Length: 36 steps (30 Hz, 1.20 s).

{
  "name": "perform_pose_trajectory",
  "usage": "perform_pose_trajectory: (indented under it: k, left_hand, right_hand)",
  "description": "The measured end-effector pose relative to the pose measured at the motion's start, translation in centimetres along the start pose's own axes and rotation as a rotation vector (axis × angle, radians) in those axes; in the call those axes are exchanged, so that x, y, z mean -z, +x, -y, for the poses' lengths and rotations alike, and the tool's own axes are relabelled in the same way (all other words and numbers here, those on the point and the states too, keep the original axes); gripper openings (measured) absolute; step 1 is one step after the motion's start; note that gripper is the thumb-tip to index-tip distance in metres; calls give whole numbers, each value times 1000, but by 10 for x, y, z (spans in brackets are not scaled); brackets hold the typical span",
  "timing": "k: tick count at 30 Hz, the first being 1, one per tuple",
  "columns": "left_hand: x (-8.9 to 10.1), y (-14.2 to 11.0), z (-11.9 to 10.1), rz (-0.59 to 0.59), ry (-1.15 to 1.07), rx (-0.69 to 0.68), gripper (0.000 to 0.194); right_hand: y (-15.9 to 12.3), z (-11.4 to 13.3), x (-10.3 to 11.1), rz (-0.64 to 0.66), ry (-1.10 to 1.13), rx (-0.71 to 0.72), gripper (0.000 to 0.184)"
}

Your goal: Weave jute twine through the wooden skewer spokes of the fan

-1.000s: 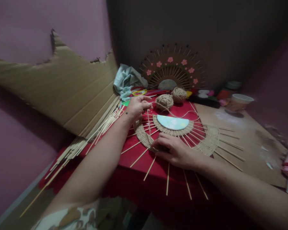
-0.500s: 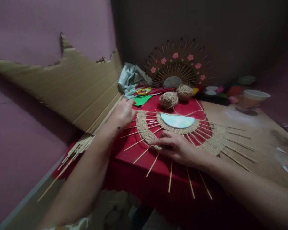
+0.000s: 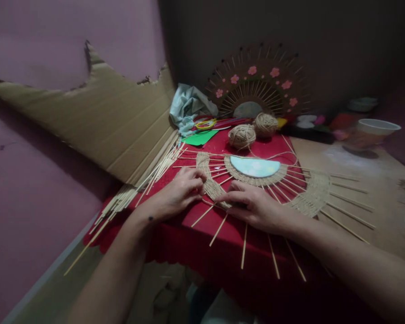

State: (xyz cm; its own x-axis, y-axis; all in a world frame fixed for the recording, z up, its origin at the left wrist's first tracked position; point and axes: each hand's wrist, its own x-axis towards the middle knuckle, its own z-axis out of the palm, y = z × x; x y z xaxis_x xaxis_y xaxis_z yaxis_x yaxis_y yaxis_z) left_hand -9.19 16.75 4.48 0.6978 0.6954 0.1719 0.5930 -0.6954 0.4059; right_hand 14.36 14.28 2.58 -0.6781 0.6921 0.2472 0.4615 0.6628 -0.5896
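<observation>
A half-round woven fan of thin sticks and twine lies on the red cloth, its outer woven band curving around a pale blue half-disc. At the left side of that band my left hand is closed, fingertips pinched together at what looks like a strand of twine. My right hand grips the band's lower edge, forefinger stretched along it and thumb beneath. Its palm and curled fingers hide part of the weave. Bare stick ends fan out beyond the band toward me.
Two balls of twine sit behind the fan. Loose sticks lie left, beside a cardboard sheet. Yellow-handled scissors, green paper and a crumpled cloth are behind. A flowered fan leans at the back; a cup stands right.
My left hand has come down and nearer from the fan's upper left end to the band beside my right hand. My right hand stays on the band. The view has shifted slightly.
</observation>
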Motion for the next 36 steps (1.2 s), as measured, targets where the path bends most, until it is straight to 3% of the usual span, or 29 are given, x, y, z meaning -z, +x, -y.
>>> perform_pose_trajectory:
  k: [9,17,22,26,30,36]
  left_hand:
    - [-7,-5,2,-29,-22,14,9]
    - [-16,-3,2,-101,4,13,9]
    - [-16,-1,0,-103,87,-21,7]
    - [-17,-4,-3,-73,249,-20,9]
    - [-8,-12,-4,-30,374,-7,9]
    - [15,-32,-3,-46,292,27,9]
  right_hand:
    - [0,1,0,-17,-1,54,25]
    - [6,5,0,-139,-125,260,21]
    - [26,5,-4,-45,-161,311,21]
    - [32,-6,-16,-55,-116,277,21]
    - [30,-11,-20,-51,-96,266,22]
    - [30,-9,-18,-96,-50,302,28]
